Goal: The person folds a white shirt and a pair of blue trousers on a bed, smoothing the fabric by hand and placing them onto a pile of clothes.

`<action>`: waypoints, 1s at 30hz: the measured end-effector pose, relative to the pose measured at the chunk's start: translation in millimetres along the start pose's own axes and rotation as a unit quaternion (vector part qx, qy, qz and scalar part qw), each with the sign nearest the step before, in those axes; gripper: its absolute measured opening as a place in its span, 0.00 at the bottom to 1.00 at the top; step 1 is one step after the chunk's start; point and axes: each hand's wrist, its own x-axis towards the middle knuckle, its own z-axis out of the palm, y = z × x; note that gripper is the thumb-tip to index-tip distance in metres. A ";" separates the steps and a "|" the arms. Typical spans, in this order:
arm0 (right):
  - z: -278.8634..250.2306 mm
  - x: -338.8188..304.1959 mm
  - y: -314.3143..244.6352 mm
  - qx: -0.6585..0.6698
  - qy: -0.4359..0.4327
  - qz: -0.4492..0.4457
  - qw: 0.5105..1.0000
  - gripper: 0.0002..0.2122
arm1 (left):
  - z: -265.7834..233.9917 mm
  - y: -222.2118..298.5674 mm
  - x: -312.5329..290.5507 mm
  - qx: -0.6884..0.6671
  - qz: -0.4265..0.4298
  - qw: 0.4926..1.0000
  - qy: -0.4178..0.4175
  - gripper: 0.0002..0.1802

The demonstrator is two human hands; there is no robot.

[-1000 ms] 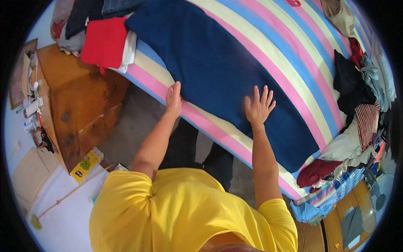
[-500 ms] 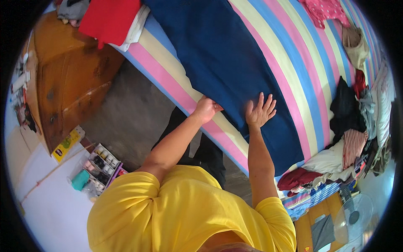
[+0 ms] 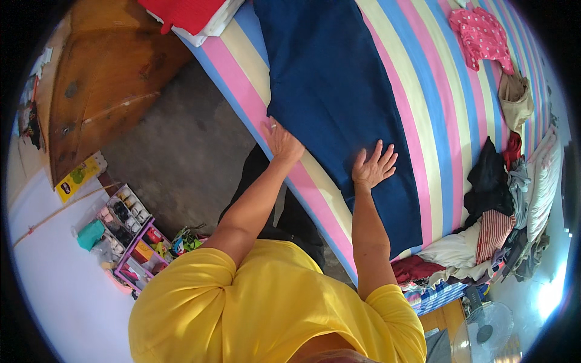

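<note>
A long navy-blue garment (image 3: pixel 333 78), which looks like trousers folded lengthwise, lies flat across a striped bedsheet (image 3: pixel 433 109). Its near end reaches toward the pile of clothes on the right. My right hand (image 3: pixel 373 167) rests palm down on the navy cloth, fingers spread. At the cloth's left edge is my left hand (image 3: pixel 283 143), the back of it up and a ring on one finger. Its visible fingers stretch out over the sheet beside a corner of the cloth; the thumb side is partly hidden at the edge.
A red cloth (image 3: pixel 187 13) sits on white folded fabric at the bed's far left corner. Beyond the garment lie a pink dotted garment (image 3: pixel 481 36) and a jumbled clothes pile (image 3: pixel 460 251). A wooden cabinet (image 3: pixel 106 78), an organizer box (image 3: pixel 130 221) and a fan (image 3: pixel 487 327) surround the bed.
My left hand has let go of the garment's edge and moved up along it, its fingers now stretched. My right hand stays flat on the cloth. The view has shifted.
</note>
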 end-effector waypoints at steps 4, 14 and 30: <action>-2.4 0.2 -1.9 0.008 0.004 0.004 1.000 0.26 | -8.1 -0.8 -2.9 0.052 -0.030 0.995 -0.082 0.30; -23.5 8.2 -13.4 0.045 -0.040 0.048 0.997 0.26 | -40.9 -53.8 -1.0 0.137 0.142 0.966 -0.165 0.26; -15.2 175.8 -136.5 0.057 -0.017 -0.079 0.995 0.29 | -79.7 -54.9 58.5 -0.220 -0.041 0.954 -0.200 0.23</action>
